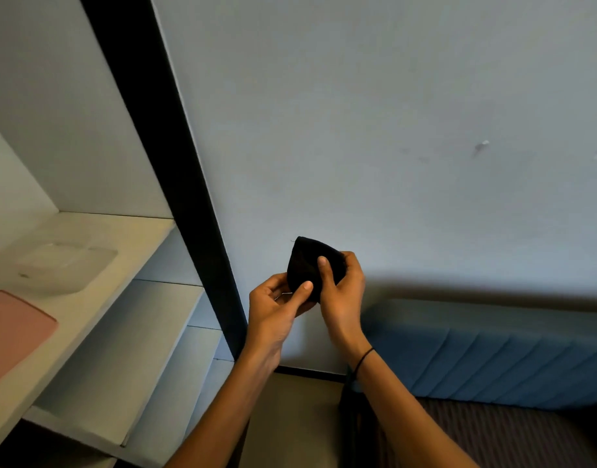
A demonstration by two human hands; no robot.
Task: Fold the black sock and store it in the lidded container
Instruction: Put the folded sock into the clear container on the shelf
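Head view shows the left hand [273, 309] and right hand [341, 288] each closed in a pinching grip on the black sock [307, 261], probably keeping its fold tight for the lidded container [66, 265] on the shelf [98, 309].

A plain pale grey wall [374, 113] fills the view. A black vertical post [175, 170] borders white open shelves [98, 319] at left; a blue ribbed padded headboard [493, 352] stands at lower right.

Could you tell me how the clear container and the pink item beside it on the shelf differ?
The clear container is see-through and raised, with walls; the pink item is opaque and lies flat. The container shows whole, while the pink item is cut off by the picture's left edge. Both rest on the same white shelf, rounded at the corners.
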